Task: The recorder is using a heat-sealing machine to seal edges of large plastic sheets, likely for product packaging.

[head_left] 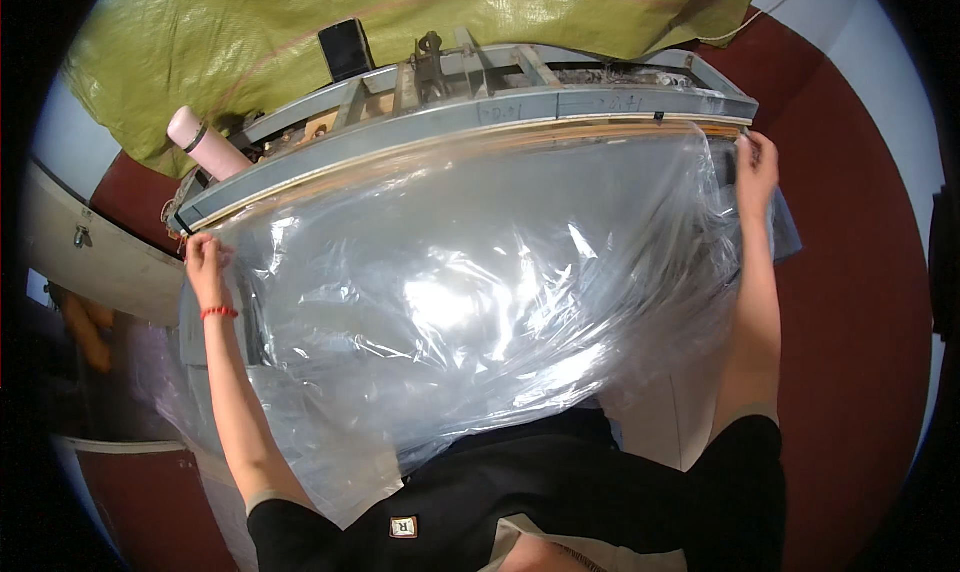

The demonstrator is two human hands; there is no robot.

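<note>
A large sheet of clear plastic film point(460, 292) is spread across a grey worktable point(560, 107), billowing and shiny in the middle. My left hand point(203, 257), with a red band on the wrist, pinches the film's far left corner by the table's edge. My right hand point(757, 162) grips the far right corner of the film at the other end of the table. Both arms are stretched wide apart, holding the sheet taut along the far edge.
A grey metal frame with a wooden strip point(450, 137) runs along the far side of the table. A pink bottle point(205, 142) and a dark phone-like slab point(346, 48) lie beyond it. A yellow-green tarp point(400, 12) covers the back. Red floor point(860, 302) lies to the right.
</note>
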